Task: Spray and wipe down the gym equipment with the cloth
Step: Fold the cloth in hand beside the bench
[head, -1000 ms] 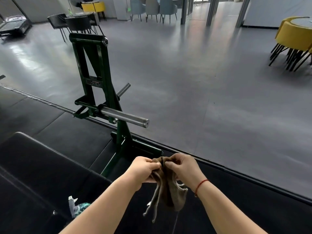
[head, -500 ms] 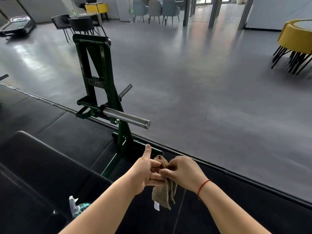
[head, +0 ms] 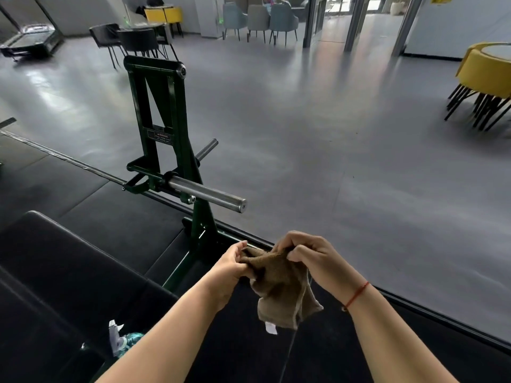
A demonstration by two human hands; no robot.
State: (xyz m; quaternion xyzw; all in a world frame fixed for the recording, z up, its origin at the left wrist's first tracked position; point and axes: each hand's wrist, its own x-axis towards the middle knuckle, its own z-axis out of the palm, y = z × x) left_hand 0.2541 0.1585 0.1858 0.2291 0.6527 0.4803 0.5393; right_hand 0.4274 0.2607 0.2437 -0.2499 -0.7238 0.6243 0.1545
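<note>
Brown cloth [head: 282, 286] hangs pinched between left hand [head: 231, 268] and right hand [head: 312, 258], likely being folded; next, the sprayer [head: 117, 338] below the left forearm.

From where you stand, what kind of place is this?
Most likely a gym with a lounge area. A green weight machine with a steel bar stands on black mats, a treadmill sits far left, and chairs are grouped behind.
</note>
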